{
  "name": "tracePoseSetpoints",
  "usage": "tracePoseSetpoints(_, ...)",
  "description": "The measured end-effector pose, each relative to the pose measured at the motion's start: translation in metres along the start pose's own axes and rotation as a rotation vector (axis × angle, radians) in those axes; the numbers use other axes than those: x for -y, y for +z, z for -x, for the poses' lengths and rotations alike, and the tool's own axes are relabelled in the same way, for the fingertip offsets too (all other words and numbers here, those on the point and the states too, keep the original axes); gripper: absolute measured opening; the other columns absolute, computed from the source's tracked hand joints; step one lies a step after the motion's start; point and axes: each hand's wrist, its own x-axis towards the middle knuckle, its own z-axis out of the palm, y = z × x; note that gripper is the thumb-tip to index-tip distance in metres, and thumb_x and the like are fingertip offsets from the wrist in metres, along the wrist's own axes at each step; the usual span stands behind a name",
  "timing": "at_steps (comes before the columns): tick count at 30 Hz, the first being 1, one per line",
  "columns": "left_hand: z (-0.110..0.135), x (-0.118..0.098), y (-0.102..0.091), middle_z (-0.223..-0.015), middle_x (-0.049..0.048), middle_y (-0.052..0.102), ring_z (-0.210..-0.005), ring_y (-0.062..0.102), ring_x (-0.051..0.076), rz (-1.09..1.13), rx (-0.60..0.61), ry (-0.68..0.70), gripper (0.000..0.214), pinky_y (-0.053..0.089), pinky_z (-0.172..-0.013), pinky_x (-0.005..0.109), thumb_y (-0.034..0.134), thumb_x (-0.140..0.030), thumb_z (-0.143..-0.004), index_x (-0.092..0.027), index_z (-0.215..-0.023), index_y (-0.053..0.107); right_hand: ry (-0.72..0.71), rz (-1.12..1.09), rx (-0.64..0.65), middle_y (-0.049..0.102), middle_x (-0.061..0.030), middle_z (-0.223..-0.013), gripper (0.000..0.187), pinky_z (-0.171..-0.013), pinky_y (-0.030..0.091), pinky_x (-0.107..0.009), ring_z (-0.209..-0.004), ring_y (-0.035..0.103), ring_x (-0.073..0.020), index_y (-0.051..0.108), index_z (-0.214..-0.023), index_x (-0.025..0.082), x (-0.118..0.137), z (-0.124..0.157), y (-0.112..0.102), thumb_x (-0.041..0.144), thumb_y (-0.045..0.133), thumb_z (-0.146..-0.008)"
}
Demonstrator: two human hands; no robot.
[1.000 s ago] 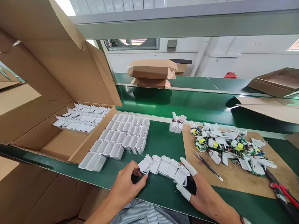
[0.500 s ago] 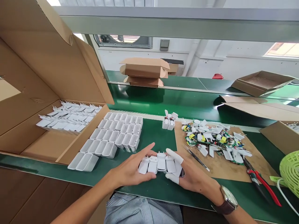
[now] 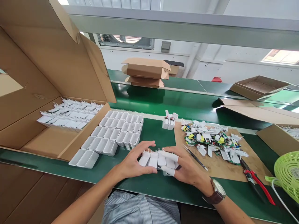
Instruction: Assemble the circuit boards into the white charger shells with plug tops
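Observation:
Between my hands, just over the front of the green bench, is a row of several white plastic housings (image 3: 153, 161) with flat lids and small pins at the top. My left hand (image 3: 136, 160) grips the row's left end, thumb in front and fingers behind. At the right end my right hand (image 3: 184, 165), with white covers on some fingertips, is closed round the same row. Left of my hands stand rows of open white plastic cases (image 3: 108, 132). Beyond my hands, two white cases (image 3: 168, 123) stand upright with parts sticking out.
A cardboard box (image 3: 42, 140) holding rows of white pieces stands at left. At right, a pile of circuit boards (image 3: 210, 137) lies on brown cardboard (image 3: 217, 169) beside tweezers (image 3: 195, 157), red-handled pliers (image 3: 258, 182) and a green fan (image 3: 288, 174). More boxes (image 3: 146, 68) stand behind.
My right hand has shifted left and wrapped further over the row of white housings. The housings now sit closer together. The camera view has turned slightly.

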Motion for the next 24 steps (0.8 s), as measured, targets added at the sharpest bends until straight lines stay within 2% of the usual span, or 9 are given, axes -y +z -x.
tracePoseSetpoints(4,0.001,0.003,0.008,-0.12,0.0095,0.068,-0.072,0.064,0.013,0.066,-0.15,-0.096,0.071,0.056,-0.063,0.026,0.085,-0.041,-0.081,-0.028,-0.143,0.052,-0.014,-0.001,-0.104,0.073,-0.0127,-0.126,0.048,-0.091,0.063,-0.043,-0.11,0.072,-0.0263,0.055,-0.14,0.028,-0.001,-0.003,0.007,0.024,0.07,-0.095)
tracePoseSetpoints(7,-0.001,0.002,0.014,-0.112,0.0082,0.068,-0.088,0.072,0.019,0.082,-0.244,-0.062,0.057,0.059,-0.068,0.027,0.083,-0.04,-0.082,-0.026,-0.133,0.06,-0.027,0.003,-0.151,0.074,-0.0116,-0.121,0.045,-0.093,0.063,-0.047,-0.112,0.072,-0.0274,0.058,-0.136,0.028,-0.001,-0.005,0.01,0.021,0.071,-0.093)
tracePoseSetpoints(9,-0.002,0.002,0.016,-0.108,0.0064,0.068,-0.096,0.073,0.022,0.101,-0.29,-0.053,0.05,0.061,-0.075,0.03,0.083,-0.04,-0.083,-0.026,-0.127,0.063,-0.026,0.001,-0.166,0.075,-0.0113,-0.12,0.04,-0.089,0.064,-0.045,-0.107,0.073,-0.0264,0.061,-0.131,0.027,-0.001,-0.005,0.011,0.02,0.071,-0.093)
tracePoseSetpoints(13,-0.004,0.003,0.02,-0.098,0.0017,0.067,-0.069,0.071,0.013,0.208,-0.326,-0.17,0.044,0.06,-0.066,0.027,0.081,-0.042,-0.084,-0.025,-0.12,0.064,0.008,-0.014,-0.168,0.074,-0.0115,-0.119,0.03,-0.085,0.064,-0.037,-0.102,0.075,-0.0232,0.065,-0.122,0.025,-0.001,-0.005,0.014,0.023,0.071,-0.094)
tracePoseSetpoints(16,-0.004,0.004,0.021,-0.1,0.0022,0.066,-0.064,0.067,0.012,0.277,-0.322,-0.24,0.049,0.058,-0.061,0.026,0.085,-0.047,-0.079,-0.024,-0.117,0.064,0.1,-0.024,-0.174,0.072,-0.012,-0.123,0.028,-0.086,0.064,-0.038,-0.103,0.074,-0.0235,0.066,-0.12,0.025,0.0,-0.004,0.013,0.027,0.072,-0.093)
tracePoseSetpoints(19,-0.003,0.002,0.02,-0.115,0.0072,0.067,-0.075,0.068,0.015,0.294,-0.26,-0.289,0.07,0.059,-0.065,0.028,0.094,-0.046,-0.065,-0.025,-0.123,0.062,0.191,-0.032,-0.15,0.061,-0.0143,-0.139,0.04,-0.092,0.062,-0.044,-0.108,0.071,-0.0254,0.061,-0.13,0.028,0.002,-0.001,0.01,0.031,0.074,-0.092)
tracePoseSetpoints(21,-0.003,0.0,0.017,-0.123,0.0098,0.066,-0.083,0.07,0.019,0.279,-0.188,-0.306,0.082,0.06,-0.071,0.032,0.099,-0.043,-0.058,-0.026,-0.129,0.059,0.239,-0.067,-0.102,0.052,-0.0161,-0.148,0.058,-0.097,0.06,-0.048,-0.113,0.069,-0.0268,0.052,-0.141,0.03,0.003,0.002,0.009,0.036,0.078,-0.089)
tracePoseSetpoints(24,-0.006,-0.005,0.012,-0.123,0.0093,0.068,-0.098,0.072,0.024,0.214,-0.1,-0.27,0.073,0.06,-0.083,0.037,0.095,-0.035,-0.065,-0.026,-0.129,0.061,0.343,-0.199,-0.055,0.05,-0.0169,-0.148,0.084,-0.097,0.061,-0.047,-0.115,0.068,-0.0266,0.037,-0.154,0.03,0.001,0.009,0.011,0.042,0.083,-0.084)
